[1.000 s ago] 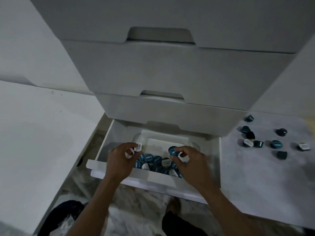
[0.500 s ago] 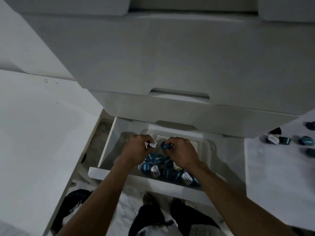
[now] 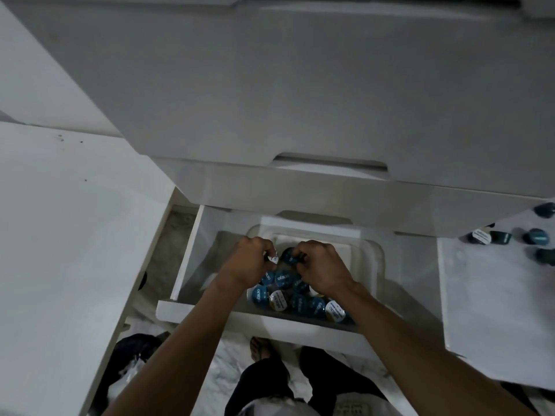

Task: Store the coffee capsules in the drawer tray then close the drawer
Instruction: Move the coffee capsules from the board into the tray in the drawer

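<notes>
Over the drawer tray (image 3: 372, 259), left hand (image 3: 244, 265) pinches a white-lidded capsule (image 3: 273, 259), right hand (image 3: 322, 270) a blue capsule (image 3: 287, 256); placing step, release comes next, with more waiting on the counter (image 3: 495, 295).

Open drawer (image 3: 192, 259) w/ tray (image 3: 372, 259) of capsules (image 3: 283, 279); loose capsules (image 3: 536, 237) on counter (image 3: 495, 310) at right
</notes>
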